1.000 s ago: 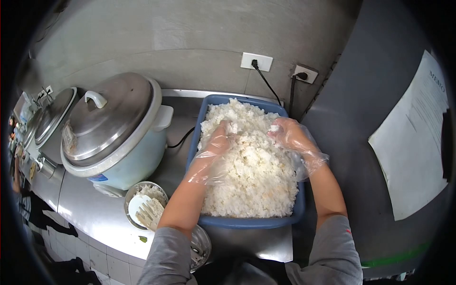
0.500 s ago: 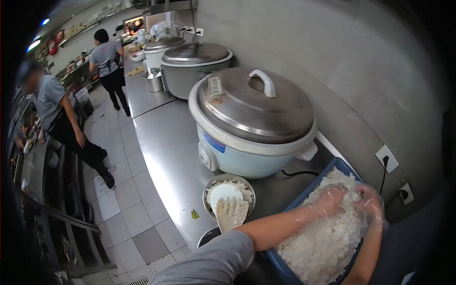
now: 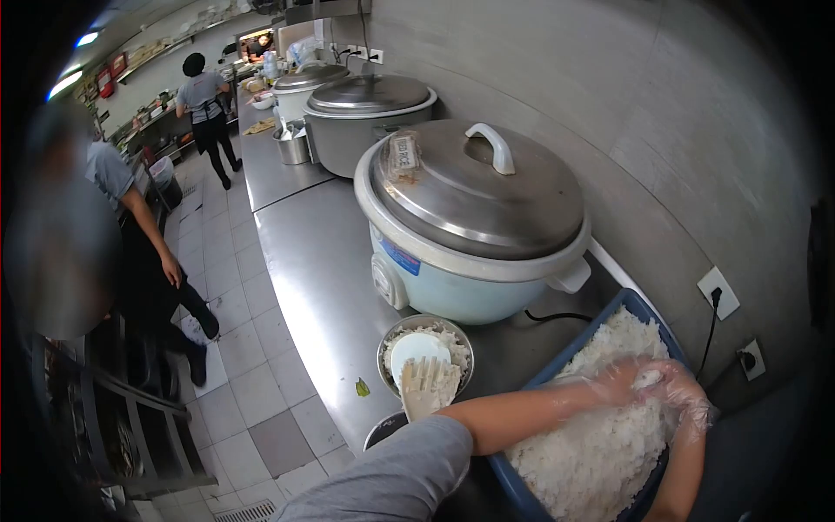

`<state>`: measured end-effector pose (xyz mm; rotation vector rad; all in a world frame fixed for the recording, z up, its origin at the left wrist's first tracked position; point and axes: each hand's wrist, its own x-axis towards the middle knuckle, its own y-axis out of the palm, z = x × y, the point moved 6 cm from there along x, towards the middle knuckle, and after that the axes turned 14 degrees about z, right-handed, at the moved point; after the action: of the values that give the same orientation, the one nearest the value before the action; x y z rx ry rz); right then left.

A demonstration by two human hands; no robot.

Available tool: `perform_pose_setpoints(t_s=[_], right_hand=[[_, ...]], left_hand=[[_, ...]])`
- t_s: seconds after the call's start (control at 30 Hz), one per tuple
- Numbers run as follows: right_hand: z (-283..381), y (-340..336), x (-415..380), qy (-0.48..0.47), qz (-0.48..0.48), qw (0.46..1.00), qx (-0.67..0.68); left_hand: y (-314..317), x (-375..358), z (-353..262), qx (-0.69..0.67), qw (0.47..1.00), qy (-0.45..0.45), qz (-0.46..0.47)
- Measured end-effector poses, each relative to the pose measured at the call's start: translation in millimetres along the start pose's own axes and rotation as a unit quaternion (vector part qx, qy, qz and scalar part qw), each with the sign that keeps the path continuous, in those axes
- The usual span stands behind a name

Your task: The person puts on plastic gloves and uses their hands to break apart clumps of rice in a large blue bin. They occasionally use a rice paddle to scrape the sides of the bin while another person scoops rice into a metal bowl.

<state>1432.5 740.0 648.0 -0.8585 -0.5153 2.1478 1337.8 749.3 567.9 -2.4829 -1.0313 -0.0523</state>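
Counter (image 3: 291, 261) glare, dark curved edges

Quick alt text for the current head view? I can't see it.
Gloved left hand and right hand close together over white rice in a blue tub. Left of it in the picture, a lidded cooker and metal bowl sit on a steel counter; other people stand farther left.

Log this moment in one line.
plastic-gloved left hand: over white rice; plastic-gloved right hand: beside left; blue rectangular plastic tub: holds rice; round pale-blue cooker: metal lid on
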Motion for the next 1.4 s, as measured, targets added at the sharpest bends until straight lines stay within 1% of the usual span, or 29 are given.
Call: perform_pose_setpoints(t_s=[0.07, 0.1, 0.2, 0.27, 0.33, 0.37, 0.4, 0.43, 0.47, 0.5, 0.53, 0.57, 0.63, 0.7, 0.73, 0.8, 0.83, 0.87, 0.9, 0.97, 1.0, 1.07, 1.1, 1.17, 1.2, 1.27, 1.3, 1.37, 1.4], right_hand=[[0.0, -3.7, -16.7, 0.034, -0.076, 0.993, 0.078], [-3.4, -6.1, -19.3, 0.014, -0.093, 0.991, 0.09], [-21.7, -21.9, -26.5, -0.015, -0.137, 0.983, 0.124], [-33.0, -30.5, -34.3, 0.007, -0.161, 0.976, 0.147], [-62.0, -44.1, -28.6, -0.024, -0.26, 0.952, 0.162], [-54.7, -42.3, -32.3, -0.036, -0.31, 0.935, 0.168], [-38.9, -45.6, -41.0, 0.042, -0.262, 0.964, -0.015], [-21.3, -39.1, -44.1, 0.013, -0.26, 0.965, -0.018], [-9.6, -33.6, -51.3, -0.009, -0.263, 0.965, -0.021], [-12.5, -30.4, -55.5, 0.012, -0.246, 0.968, 0.048], [-20.4, -29.4, -57.0, 0.032, -0.235, 0.964, 0.119], [-27.6, -33.1, -54.1, 0.061, -0.248, 0.962, 0.1], [-38.6, -37.1, -54.6, 0.115, -0.254, 0.958, 0.073], [-44.1, -38.9, -55.3, 0.174, -0.245, 0.953, 0.038], [-43.0, -39.8, -55.9, 0.215, -0.238, 0.947, 0.012], [-61.1, -53.9, -44.1, 0.296, -0.208, 0.913, -0.191], [-41.4, -51.4, -36.1, 0.327, -0.185, 0.88, -0.291], [-28.1, -45.5, -42.3, 0.312, -0.156, 0.92, -0.18], [-15.9, -46.4, -39.7, 0.337, -0.142, 0.91, -0.198], [-6.6, -60.7, -31.6, 0.384, -0.117, 0.886, -0.232], [-13.3, -70.4, -22.6, 0.375, -0.142, 0.883, -0.245], [-43.4, -87.0, 5.4, 0.357, -0.191, 0.874, -0.27], [-52.4, -87.4, 21.1, 0.34, -0.16, 0.886, -0.271], [-69.0, -84.8, 52.7, 0.303, -0.097, 0.908, -0.271], [-91.4, -83.6, 74.0, 0.253, -0.103, 0.912, -0.305], [-134.9, -78.9, 112.9, 0.152, -0.112, 0.909, -0.371], [-130.6, -74.4, 110.0, 0.146, -0.083, 0.934, -0.316], [-107.5, -62.6, 95.4, 0.134, -0.025, 0.97, -0.201], [-117.8, -56.8, 93.3, 0.122, -0.01, 0.988, -0.095]], left_hand=[[7.1, 7.8, -0.3, -0.03, 0.997, 0.075, 0.001], [6.1, 7.5, -4.4, -0.044, 0.993, 0.112, -0.002], [5.2, 8.1, -7.7, -0.125, 0.981, 0.147, -0.006], [5.3, 9.2, -3.5, -0.184, 0.975, 0.119, -0.047], [5.6, 11.0, 1.4, -0.25, 0.959, 0.115, -0.062], [1.0, 10.1, 0.4, -0.288, 0.948, 0.123, -0.053], [-3.7, 7.0, -1.4, -0.238, 0.96, 0.124, -0.075], [-9.8, 3.3, -4.2, -0.187, 0.97, 0.122, -0.097], [-18.7, -4.1, -11.6, -0.046, 0.981, 0.117, -0.146], [-17.6, 3.3, -1.4, -0.055, 0.985, 0.101, -0.129], [-22.4, -1.5, -6.7, -0.063, 0.995, 0.005, -0.075], [-26.7, -3.0, -7.3, -0.049, 0.986, 0.115, -0.114], [-36.6, -8.8, -12.2, -0.013, 0.997, 0.045, -0.054], [-44.6, -13.0, -16.7, 0.074, 0.994, 0.083, -0.024], [-42.7, -11.8, -15.0, 0.02, 0.999, 0.048, 0.002], [-42.1, -11.1, -11.3, -0.077, 0.996, -0.031, 0.041], [-42.0, -8.1, -7.4, -0.06, 0.997, -0.012, 0.036], [-40.9, -4.5, 1.2, -0.042, 0.999, 0.006, 0.03], [-40.7, -2.4, 5.3, -0.023, 0.999, 0.023, 0.023], [-44.8, -6.2, -3.6, 0.074, 0.997, -0.024, 0.017], [-47.8, -9.2, -12.0, 0.122, 0.991, -0.049, 0.015], [-50.2, -12.3, -29.1, 0.166, 0.972, -0.15, 0.069], [-50.0, -12.2, -29.6, 0.188, 0.957, -0.2, 0.096], [-48.2, -13.2, -28.6, 0.172, 0.977, -0.122, 0.038], [-48.1, -13.0, -27.6, 0.163, 0.983, -0.081, 0.009], [-49.8, -7.9, -21.5, 0.152, 0.988, -0.024, 0.02], [-47.9, -7.5, -18.6, 0.144, 0.989, 0.003, 0.029], [-45.4, -4.2, -13.6, 0.1, 0.995, 0.002, 0.029], [-43.9, -2.1, -12.5, 0.077, 0.997, 0.002, 0.027]])
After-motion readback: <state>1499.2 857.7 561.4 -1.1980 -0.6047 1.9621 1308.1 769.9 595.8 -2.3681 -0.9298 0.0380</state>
